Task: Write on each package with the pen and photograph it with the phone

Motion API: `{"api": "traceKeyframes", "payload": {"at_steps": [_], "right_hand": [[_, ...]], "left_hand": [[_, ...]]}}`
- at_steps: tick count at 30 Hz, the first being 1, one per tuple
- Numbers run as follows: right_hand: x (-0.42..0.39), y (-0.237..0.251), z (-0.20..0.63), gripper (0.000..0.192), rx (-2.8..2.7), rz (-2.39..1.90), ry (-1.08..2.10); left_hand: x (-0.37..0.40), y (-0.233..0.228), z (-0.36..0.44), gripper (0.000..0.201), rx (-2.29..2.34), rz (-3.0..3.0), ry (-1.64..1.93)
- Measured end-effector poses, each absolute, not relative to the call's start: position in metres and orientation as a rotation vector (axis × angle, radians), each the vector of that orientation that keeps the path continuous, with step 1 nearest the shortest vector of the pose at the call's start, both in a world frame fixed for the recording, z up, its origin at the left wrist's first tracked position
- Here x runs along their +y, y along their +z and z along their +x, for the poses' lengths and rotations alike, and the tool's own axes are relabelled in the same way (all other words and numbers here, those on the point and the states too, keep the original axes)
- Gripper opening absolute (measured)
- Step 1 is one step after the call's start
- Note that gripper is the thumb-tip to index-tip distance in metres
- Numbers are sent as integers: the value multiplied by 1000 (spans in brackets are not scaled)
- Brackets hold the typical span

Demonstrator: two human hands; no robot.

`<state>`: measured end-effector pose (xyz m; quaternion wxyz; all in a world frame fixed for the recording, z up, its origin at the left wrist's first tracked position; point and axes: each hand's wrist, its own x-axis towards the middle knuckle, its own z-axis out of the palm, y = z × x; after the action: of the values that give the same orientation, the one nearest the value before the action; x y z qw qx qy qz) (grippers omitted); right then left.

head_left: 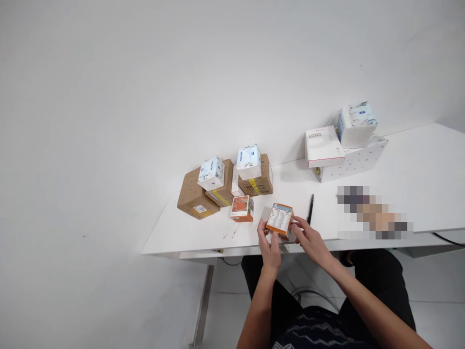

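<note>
A small orange carton point(279, 218) with a blue strip and a white panel of fine print is at the front of the table, between my two hands. My left hand point(270, 248) grips its left side and near edge. The fingers of my right hand point(308, 237) are on its right side. To the left stands a second orange carton point(242, 208) with a picture on top, apart from my hands. A black pen point(310, 208) lies just beyond my right hand.
Brown cardboard boxes point(198, 194) stand at the back left, with tissue packs point(211, 173) on top. At the back right, a white power bank box point(323, 145) and another tissue pack point(358, 126) rest on a dotted white box point(352, 162). A blurred patch point(374, 213) hides part of the table point(428, 184).
</note>
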<state>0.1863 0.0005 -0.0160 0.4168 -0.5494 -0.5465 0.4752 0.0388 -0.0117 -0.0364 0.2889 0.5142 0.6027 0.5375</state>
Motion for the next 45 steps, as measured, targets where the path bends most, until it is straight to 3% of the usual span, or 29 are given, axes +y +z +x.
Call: {"api": "traceKeyframes", "payload": {"at_steps": [5, 11, 20, 28, 34, 45], "right_hand": [[-7, -13, 170, 57, -1404, -1323, 1140], [2, -26, 161, 53, -1431, -1334, 1075], [4, -32, 182, 44, -1575, -1619, 646], [16, -33, 198, 36, -1877, -1875, 463], [42, -27, 224, 41, -2015, -2064, 294], [51, -22, 244, 26, -2393, -1940, 116]], "left_hand": [[-16, -37, 40, 37, 1552, 1241, 1513], [-19, -29, 41, 37, 1680, 1650, 1526], [-22, -26, 52, 38, 1789, 2126, 1319], [-24, -41, 49, 38, 1774, 2015, 1302], [-21, -52, 40, 38, 1734, 1915, 1373], [-12, -65, 39, 37, 1631, 1761, 1437]]}}
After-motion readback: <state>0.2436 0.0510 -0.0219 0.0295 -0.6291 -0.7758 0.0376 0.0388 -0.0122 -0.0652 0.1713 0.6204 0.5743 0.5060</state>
